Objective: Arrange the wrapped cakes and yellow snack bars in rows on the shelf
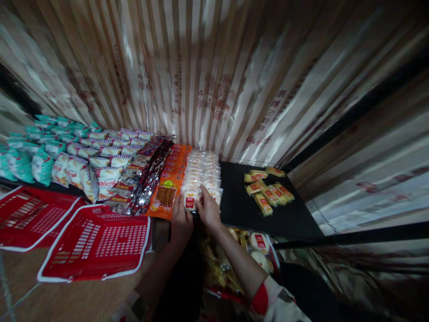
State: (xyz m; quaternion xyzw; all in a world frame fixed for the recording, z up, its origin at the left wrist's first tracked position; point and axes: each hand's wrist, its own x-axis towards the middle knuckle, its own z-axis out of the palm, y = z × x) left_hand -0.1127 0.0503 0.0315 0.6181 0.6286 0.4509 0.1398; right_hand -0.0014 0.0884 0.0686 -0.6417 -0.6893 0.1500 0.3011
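Note:
Between my two hands is a cracker packet point(190, 203), clear-wrapped and white with a red label, at the front of the stacked rows. My left hand point(181, 222) grips its left side, next to an orange snack bag point(166, 194). My right hand point(208, 209) has its fingers closed at the packet's right side; its fingertips are partly hard to make out. Behind the hands, rows of similar white packets point(201, 167) run back to the curtain.
Yellow snack packs point(273, 195) lie on the black tabletop point(234, 183) at right. Foil bags point(134, 179), white bags point(109, 176) and green bags point(42, 165) line the left. Red baskets point(100, 241) stand below. Under my right arm, another basket holds more packets point(259, 242).

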